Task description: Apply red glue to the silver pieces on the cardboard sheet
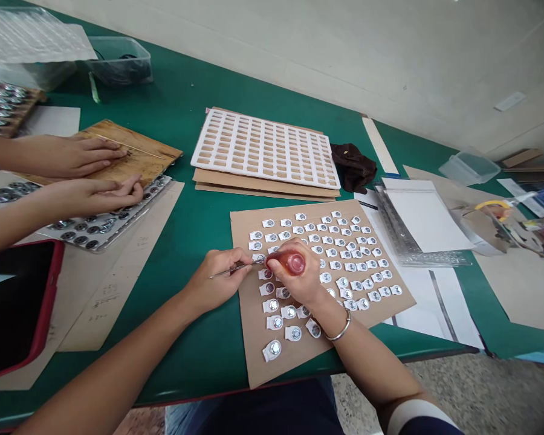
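Observation:
My right hand is wrapped round a small reddish squeeze bottle, its tip pointing left and down. In my left hand is a thin metal pick-like tool, pinched between thumb and fingers; its tip meets the bottle's tip area over a small white-tabbed round metal piece. Rows of these pieces lie on a brown cardboard sheet beneath both hands. Some round pieces look shiny, others dark. My right hand and wrist hide several of them.
A white grid tray lies on cardboard behind. At left, another person's hands press a wooden board over round metal parts. A red-cased phone, plastic tub, dark cloth and tape roll surround the work.

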A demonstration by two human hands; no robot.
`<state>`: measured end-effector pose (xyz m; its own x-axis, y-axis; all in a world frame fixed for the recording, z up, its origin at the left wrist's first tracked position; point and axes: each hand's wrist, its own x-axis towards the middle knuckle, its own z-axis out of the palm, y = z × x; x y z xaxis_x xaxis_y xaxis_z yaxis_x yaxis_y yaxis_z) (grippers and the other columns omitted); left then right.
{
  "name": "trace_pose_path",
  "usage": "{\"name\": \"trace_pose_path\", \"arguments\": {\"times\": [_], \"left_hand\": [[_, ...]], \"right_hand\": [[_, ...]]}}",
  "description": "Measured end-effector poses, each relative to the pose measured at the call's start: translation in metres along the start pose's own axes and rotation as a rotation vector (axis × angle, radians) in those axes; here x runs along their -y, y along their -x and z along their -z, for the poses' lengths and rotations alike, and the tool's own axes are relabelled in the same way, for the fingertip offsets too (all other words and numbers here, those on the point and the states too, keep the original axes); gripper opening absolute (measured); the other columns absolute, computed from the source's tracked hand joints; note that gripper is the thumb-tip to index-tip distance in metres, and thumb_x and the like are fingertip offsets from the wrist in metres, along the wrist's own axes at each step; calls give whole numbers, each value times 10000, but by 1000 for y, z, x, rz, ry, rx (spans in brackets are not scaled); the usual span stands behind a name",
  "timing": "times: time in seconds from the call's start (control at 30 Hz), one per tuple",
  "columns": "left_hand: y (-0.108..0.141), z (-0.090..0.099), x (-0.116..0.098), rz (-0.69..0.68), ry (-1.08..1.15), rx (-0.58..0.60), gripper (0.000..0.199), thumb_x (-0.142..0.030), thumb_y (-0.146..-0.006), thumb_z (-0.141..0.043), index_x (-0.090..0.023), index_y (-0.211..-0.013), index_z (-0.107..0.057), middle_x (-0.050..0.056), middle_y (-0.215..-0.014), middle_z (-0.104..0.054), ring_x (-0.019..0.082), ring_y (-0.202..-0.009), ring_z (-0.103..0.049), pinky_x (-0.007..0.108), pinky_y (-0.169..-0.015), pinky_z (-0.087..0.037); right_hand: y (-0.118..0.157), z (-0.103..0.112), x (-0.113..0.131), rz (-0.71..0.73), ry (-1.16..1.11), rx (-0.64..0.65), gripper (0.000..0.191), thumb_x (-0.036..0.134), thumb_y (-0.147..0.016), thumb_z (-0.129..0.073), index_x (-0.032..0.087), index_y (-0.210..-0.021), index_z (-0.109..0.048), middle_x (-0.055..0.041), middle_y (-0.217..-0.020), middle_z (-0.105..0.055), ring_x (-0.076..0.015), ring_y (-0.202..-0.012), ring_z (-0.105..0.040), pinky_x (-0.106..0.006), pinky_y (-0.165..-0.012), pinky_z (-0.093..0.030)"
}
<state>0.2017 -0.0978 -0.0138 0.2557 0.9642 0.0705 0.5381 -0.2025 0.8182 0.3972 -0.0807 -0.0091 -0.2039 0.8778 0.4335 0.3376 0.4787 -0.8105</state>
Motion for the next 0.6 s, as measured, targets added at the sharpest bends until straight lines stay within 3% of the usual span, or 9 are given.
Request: {"name": "trace_pose_path", "arguments": {"times": [0.6], "left_hand": [[0, 0, -1, 9, 12, -4, 109, -238, -815, -543, -184, -770, -625, -16, -697, -668, 105, -582, -586, 196, -503, -421]], "right_hand": [[1, 4, -1, -13, -2, -2, 200, 290, -730, -700, 203, -865, -581, -25, -787, -591, -164, -708, -580, -326, -639, -505]]}}
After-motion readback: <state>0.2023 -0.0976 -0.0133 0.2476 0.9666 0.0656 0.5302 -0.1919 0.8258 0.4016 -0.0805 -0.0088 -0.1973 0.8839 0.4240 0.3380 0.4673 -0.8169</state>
